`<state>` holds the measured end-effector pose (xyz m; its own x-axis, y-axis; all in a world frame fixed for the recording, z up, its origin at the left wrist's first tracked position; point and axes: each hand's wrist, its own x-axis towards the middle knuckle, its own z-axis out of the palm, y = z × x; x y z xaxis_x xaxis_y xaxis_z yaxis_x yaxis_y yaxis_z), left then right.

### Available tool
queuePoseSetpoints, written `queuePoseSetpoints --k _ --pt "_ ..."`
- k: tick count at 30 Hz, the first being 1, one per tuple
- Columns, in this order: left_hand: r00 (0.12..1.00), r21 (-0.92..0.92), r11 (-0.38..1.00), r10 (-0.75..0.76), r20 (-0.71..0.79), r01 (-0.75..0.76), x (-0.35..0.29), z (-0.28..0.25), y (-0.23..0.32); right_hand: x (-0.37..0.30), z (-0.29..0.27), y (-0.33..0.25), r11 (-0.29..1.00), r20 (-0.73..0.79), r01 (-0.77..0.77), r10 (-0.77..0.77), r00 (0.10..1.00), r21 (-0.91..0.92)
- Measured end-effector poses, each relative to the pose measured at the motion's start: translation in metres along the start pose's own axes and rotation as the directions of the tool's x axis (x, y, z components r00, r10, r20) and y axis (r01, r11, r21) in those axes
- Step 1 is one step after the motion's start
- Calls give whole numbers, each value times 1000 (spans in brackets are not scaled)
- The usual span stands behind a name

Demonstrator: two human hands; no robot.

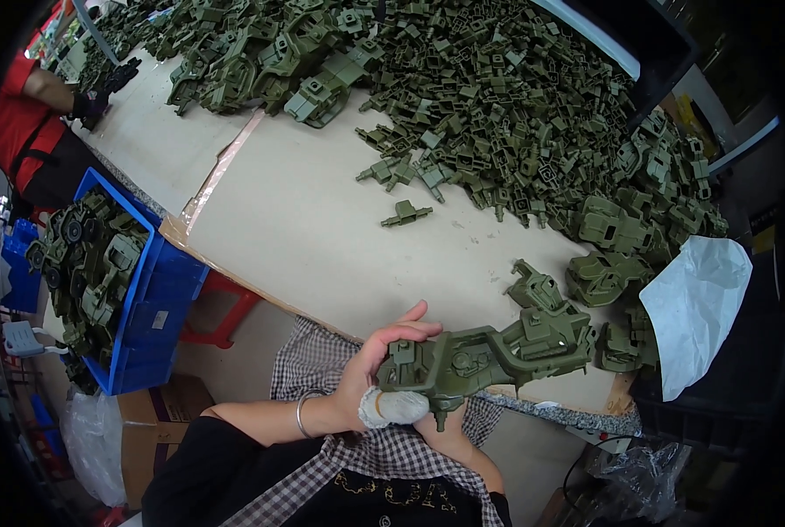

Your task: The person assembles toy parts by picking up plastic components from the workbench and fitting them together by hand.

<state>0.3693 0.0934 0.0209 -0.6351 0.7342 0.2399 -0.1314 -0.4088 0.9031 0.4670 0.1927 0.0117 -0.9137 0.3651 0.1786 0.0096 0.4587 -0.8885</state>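
My left hand (362, 379) is closed round the left end of a dark green plastic toy vehicle body (471, 362). Its thumb wears a white cloth finger cover (396, 407) and presses on the near side, while the fingers reach over the far side. The vehicle body is held over the table's near edge, long side running left to right. My right forearm (464, 450) comes up beneath it, and the vehicle body hides my right hand's fingers. Close by on the table lie a green vehicle part (535, 288) and another green vehicle body (605, 277).
A large heap of small green parts (506, 97) covers the table's far right. Vehicle bodies (274, 61) are piled further left. A blue crate (159, 303) of assembled vehicles stands at left, near a co-worker in red (19, 123). White paper (698, 307) hangs at right.
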Motion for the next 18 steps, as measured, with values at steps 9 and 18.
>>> queuePoseSetpoints --k 9,18 --pt "980 -160 975 -172 -103 154 10 -4 -3 41 -8 -1 966 23 -41 36 999 256" --pt "911 -328 852 -359 201 408 33 -60 13 64 -54 -32 963 566 66 97 818 -260"
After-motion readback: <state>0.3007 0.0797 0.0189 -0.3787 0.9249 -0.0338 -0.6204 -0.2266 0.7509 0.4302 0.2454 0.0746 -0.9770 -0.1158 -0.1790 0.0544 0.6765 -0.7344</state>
